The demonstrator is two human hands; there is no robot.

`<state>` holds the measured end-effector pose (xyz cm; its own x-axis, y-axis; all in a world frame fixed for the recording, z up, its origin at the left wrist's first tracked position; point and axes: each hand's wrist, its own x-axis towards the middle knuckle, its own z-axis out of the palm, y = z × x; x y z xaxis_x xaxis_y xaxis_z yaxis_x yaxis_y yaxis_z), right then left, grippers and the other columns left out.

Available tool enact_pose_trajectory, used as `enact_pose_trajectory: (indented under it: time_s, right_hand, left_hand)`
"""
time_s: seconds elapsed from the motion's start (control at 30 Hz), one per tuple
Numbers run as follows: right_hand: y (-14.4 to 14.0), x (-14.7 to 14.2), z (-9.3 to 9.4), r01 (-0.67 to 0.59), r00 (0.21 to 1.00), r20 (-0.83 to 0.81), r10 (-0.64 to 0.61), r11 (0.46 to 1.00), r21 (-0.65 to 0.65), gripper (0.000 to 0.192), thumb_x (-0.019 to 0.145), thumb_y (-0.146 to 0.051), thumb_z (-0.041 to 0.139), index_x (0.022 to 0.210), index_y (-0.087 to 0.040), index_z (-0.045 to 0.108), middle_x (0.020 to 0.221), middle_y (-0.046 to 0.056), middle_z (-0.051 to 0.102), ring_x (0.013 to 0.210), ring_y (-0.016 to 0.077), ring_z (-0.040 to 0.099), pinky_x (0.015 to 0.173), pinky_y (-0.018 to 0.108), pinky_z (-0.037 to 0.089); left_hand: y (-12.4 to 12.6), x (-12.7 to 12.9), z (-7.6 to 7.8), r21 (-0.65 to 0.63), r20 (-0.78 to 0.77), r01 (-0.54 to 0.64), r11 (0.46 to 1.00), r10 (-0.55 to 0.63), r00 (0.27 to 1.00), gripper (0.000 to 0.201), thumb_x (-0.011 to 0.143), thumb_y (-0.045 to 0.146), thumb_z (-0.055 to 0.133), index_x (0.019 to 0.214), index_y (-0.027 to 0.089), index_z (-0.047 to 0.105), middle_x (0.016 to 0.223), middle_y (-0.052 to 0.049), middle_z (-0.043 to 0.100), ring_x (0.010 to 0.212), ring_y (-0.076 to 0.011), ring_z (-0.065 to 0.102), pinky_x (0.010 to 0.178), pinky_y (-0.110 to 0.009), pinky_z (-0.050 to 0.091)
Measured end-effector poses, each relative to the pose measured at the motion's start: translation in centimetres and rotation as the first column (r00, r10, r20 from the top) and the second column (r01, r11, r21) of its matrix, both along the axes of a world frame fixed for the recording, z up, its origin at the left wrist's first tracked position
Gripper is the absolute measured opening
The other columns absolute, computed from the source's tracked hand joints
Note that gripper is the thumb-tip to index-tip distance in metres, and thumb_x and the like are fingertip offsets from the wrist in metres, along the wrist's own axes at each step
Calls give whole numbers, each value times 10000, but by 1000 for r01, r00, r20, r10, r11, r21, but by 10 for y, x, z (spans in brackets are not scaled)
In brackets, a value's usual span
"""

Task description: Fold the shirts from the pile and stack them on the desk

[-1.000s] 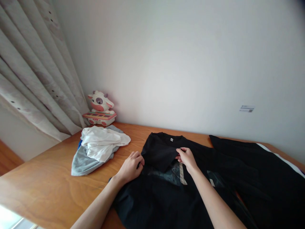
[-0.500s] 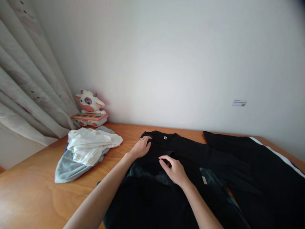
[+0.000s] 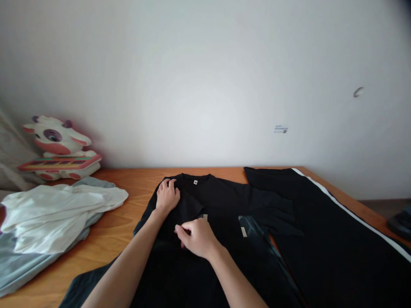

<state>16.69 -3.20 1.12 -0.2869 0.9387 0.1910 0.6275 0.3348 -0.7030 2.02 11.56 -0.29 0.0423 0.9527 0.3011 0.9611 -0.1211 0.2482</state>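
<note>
A: From the head camera, where is the black shirt (image 3: 218, 201)?

B: It lies spread on the wooden table (image 3: 135, 179), collar toward the wall, hem running back toward the person. Its long axis points away from the person, tilted a little to the left at the near end.

A: And the left hand (image 3: 167, 196)?

B: It rests flat on the shoulder of the shirt, just left of the collar with its small white label (image 3: 195, 182). The fingers are spread and pressed down on the cloth; nothing is closed in that grip.

A: The right hand (image 3: 197, 235)?

B: Nearer the person, on the chest of the shirt. Its fingers are curled with thumb and forefinger drawn together at the fabric, so it seems to pinch a fold of cloth, though the dark cloth hides how much it has hold of.

A: Which hand is nearer the collar?

B: The left, plainly. The right sits behind it and slightly to the right; the collar lies ahead of both hands, toward the wall.

A: What else is around?

B: A second black garment with a white stripe (image 3: 321, 222) lies to the right, overlapping the shirt's sleeve. To the left a white garment (image 3: 58, 209) sits on a grey one (image 3: 19, 265), and a toy cow with a keyboard (image 3: 58, 147) stands against the wall.
</note>
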Motion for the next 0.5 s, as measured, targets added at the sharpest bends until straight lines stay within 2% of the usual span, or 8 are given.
enact_pose_trajectory:
  time_s: [0.07, 0.1, 0.17, 0.27, 0.33, 0.43, 0.5]
  right_hand:
    - [-2, -2, -1, 18, 993, 114, -32, 992, 124, 383, 977, -384, 537, 671, -229, 709, 593, -6, 703, 565, 138, 630, 585, 249, 336]
    - [-3, -3, -1, 28, 986, 157, -58, 982, 185, 355, 975, -372, 538, 698, -231, 710, 598, -7, 700, 572, 139, 629, 604, 259, 343]
    - [-3, -3, 0, 58, 973, 198, -120, 954, 293, 301, 976, -327, 526, 763, -233, 717, 653, -5, 709, 633, 151, 642, 668, 283, 377]
    - [-1, 0, 1, 153, 950, 194, -245, 906, 395, 191, 950, -283, 552, 900, -230, 729, 862, 32, 727, 854, 203, 653, 786, 331, 421]
    - [0, 3, 1, 221, 929, 198, -313, 898, 381, 166, 917, -284, 603, 1004, -213, 725, 991, 67, 708, 963, 242, 629, 834, 368, 439]
    - [1, 4, -2, 279, 906, 229, -355, 910, 306, 207, 891, -283, 643, 1051, -175, 715, 1048, 100, 684, 991, 274, 610, 862, 414, 455]
    - [1, 4, -5, 296, 900, 235, -366, 911, 286, 172, 902, -276, 628, 1006, -170, 715, 1040, 103, 680, 994, 280, 606, 863, 423, 454]
  left_hand:
    - [0, -2, -2, 52, -20, 72, 996, -71, 997, 471, 969, 294, 414, 1394, 144, 552, 1470, -175, 526, 1347, -309, 516, 1125, -446, 416]
    - [1, -3, -3, 35, -50, 121, 992, -120, 992, 483, 976, 325, 409, 1396, 137, 554, 1483, -170, 530, 1360, -301, 511, 1145, -440, 400]
    - [5, -3, -4, -81, -127, 185, 979, -195, 973, 548, 991, 396, 386, 1436, 109, 528, 1536, -177, 498, 1431, -311, 448, 1200, -476, 326]
    - [7, 2, -1, -214, -218, 163, 963, -209, 953, 623, 999, 420, 352, 1504, 71, 456, 1611, -196, 391, 1509, -348, 329, 1212, -557, 272]
    - [1, 10, 2, -166, -257, 127, 978, -167, 952, 621, 996, 368, 350, 1520, 44, 430, 1627, -216, 349, 1502, -365, 339, 1197, -553, 298]
    - [-14, 22, 4, -42, -274, 131, 990, -138, 952, 592, 982, 287, 354, 1508, 30, 445, 1631, -221, 337, 1468, -352, 403, 1195, -498, 322]
    - [-25, 28, 2, -85, -253, 150, 985, -167, 953, 597, 989, 340, 361, 1501, 53, 466, 1621, -214, 361, 1458, -345, 420, 1181, -489, 346]
